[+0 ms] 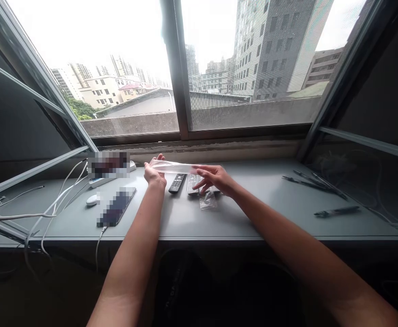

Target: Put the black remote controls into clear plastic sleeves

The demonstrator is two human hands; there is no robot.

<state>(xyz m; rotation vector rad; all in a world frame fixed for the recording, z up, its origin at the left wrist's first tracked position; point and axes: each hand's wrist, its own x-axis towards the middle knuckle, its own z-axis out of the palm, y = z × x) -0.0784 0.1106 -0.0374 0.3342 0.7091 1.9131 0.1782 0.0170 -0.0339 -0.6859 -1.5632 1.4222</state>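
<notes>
Left hand (155,171), partly open, and right hand (214,177), fingers pinching, hold a translucent plastic bag (174,168) stretched above the desk (253,204). Small clear packet (208,201) below; contents unclear.

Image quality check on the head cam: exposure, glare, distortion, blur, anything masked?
Head view: sky blown out behind the window; area below the desk nearly black; soft glare on the desktop between the forearms; window frame and side rails splayed, wide-angle style; pixel blocks over the phone and part of the power strip; clear film between left hand and right hand washed out.
</notes>
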